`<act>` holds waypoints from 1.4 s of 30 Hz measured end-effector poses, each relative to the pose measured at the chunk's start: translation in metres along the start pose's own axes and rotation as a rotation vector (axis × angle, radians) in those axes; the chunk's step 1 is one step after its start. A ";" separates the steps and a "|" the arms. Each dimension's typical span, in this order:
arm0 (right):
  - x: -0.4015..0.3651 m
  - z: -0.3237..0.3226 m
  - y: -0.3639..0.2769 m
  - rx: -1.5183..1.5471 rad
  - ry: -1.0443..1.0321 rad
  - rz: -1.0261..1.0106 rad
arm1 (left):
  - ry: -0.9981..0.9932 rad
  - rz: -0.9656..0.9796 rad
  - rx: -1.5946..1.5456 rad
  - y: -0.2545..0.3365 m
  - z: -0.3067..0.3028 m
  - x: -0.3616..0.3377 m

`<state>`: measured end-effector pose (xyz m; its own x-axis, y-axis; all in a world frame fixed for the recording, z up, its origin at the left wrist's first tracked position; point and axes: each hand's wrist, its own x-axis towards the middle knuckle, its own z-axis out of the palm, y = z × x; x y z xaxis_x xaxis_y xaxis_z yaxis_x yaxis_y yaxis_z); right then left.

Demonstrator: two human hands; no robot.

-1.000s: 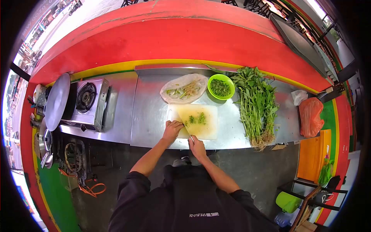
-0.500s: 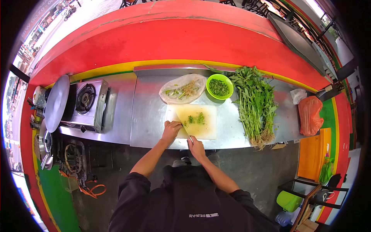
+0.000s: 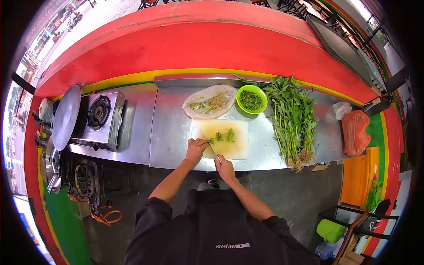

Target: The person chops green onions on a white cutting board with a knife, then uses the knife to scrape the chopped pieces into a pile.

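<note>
My right hand (image 3: 225, 168) is closed around the handle of a knife (image 3: 213, 150). The blade points up and to the left across a white cutting board (image 3: 240, 152). My left hand (image 3: 196, 150) has its fingers curled at the board's left part, right beside the blade. What those fingers hold is hidden under them. Small piles of chopped greens (image 3: 229, 135) lie on the board to the right of the blade, with a few bits close to my left fingertips. Behind the board stands a lime green bowl (image 3: 264, 102) full of chopped greens.
A clear plastic bag (image 3: 201, 95) with stems and roots lies behind the board. To the right is a large bundle of leafy greens (image 3: 289, 119) with roots. A gas stove (image 3: 104, 117) and a large metal lid (image 3: 66, 117) stand left; an orange plastic bag (image 3: 354, 132) sits far right.
Both hands and the knife keep nearly the same place on the board. The whole view has shifted very slightly. I see no clear change in the greens.
</note>
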<state>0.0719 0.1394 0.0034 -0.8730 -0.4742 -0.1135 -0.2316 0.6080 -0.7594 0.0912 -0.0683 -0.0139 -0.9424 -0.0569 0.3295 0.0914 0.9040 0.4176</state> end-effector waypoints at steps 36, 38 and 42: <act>0.004 0.006 -0.009 0.056 0.003 0.010 | -0.003 -0.014 -0.018 0.004 -0.010 -0.003; -0.004 -0.003 -0.014 0.083 -0.032 0.070 | -0.006 -0.019 -0.025 0.007 -0.015 -0.003; -0.014 -0.001 -0.012 0.113 -0.008 0.047 | -0.023 -0.006 -0.024 -0.001 -0.009 -0.005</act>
<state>0.0864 0.1392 0.0143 -0.8783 -0.4520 -0.1558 -0.1398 0.5545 -0.8204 0.0991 -0.0724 -0.0084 -0.9502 -0.0517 0.3073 0.0934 0.8935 0.4393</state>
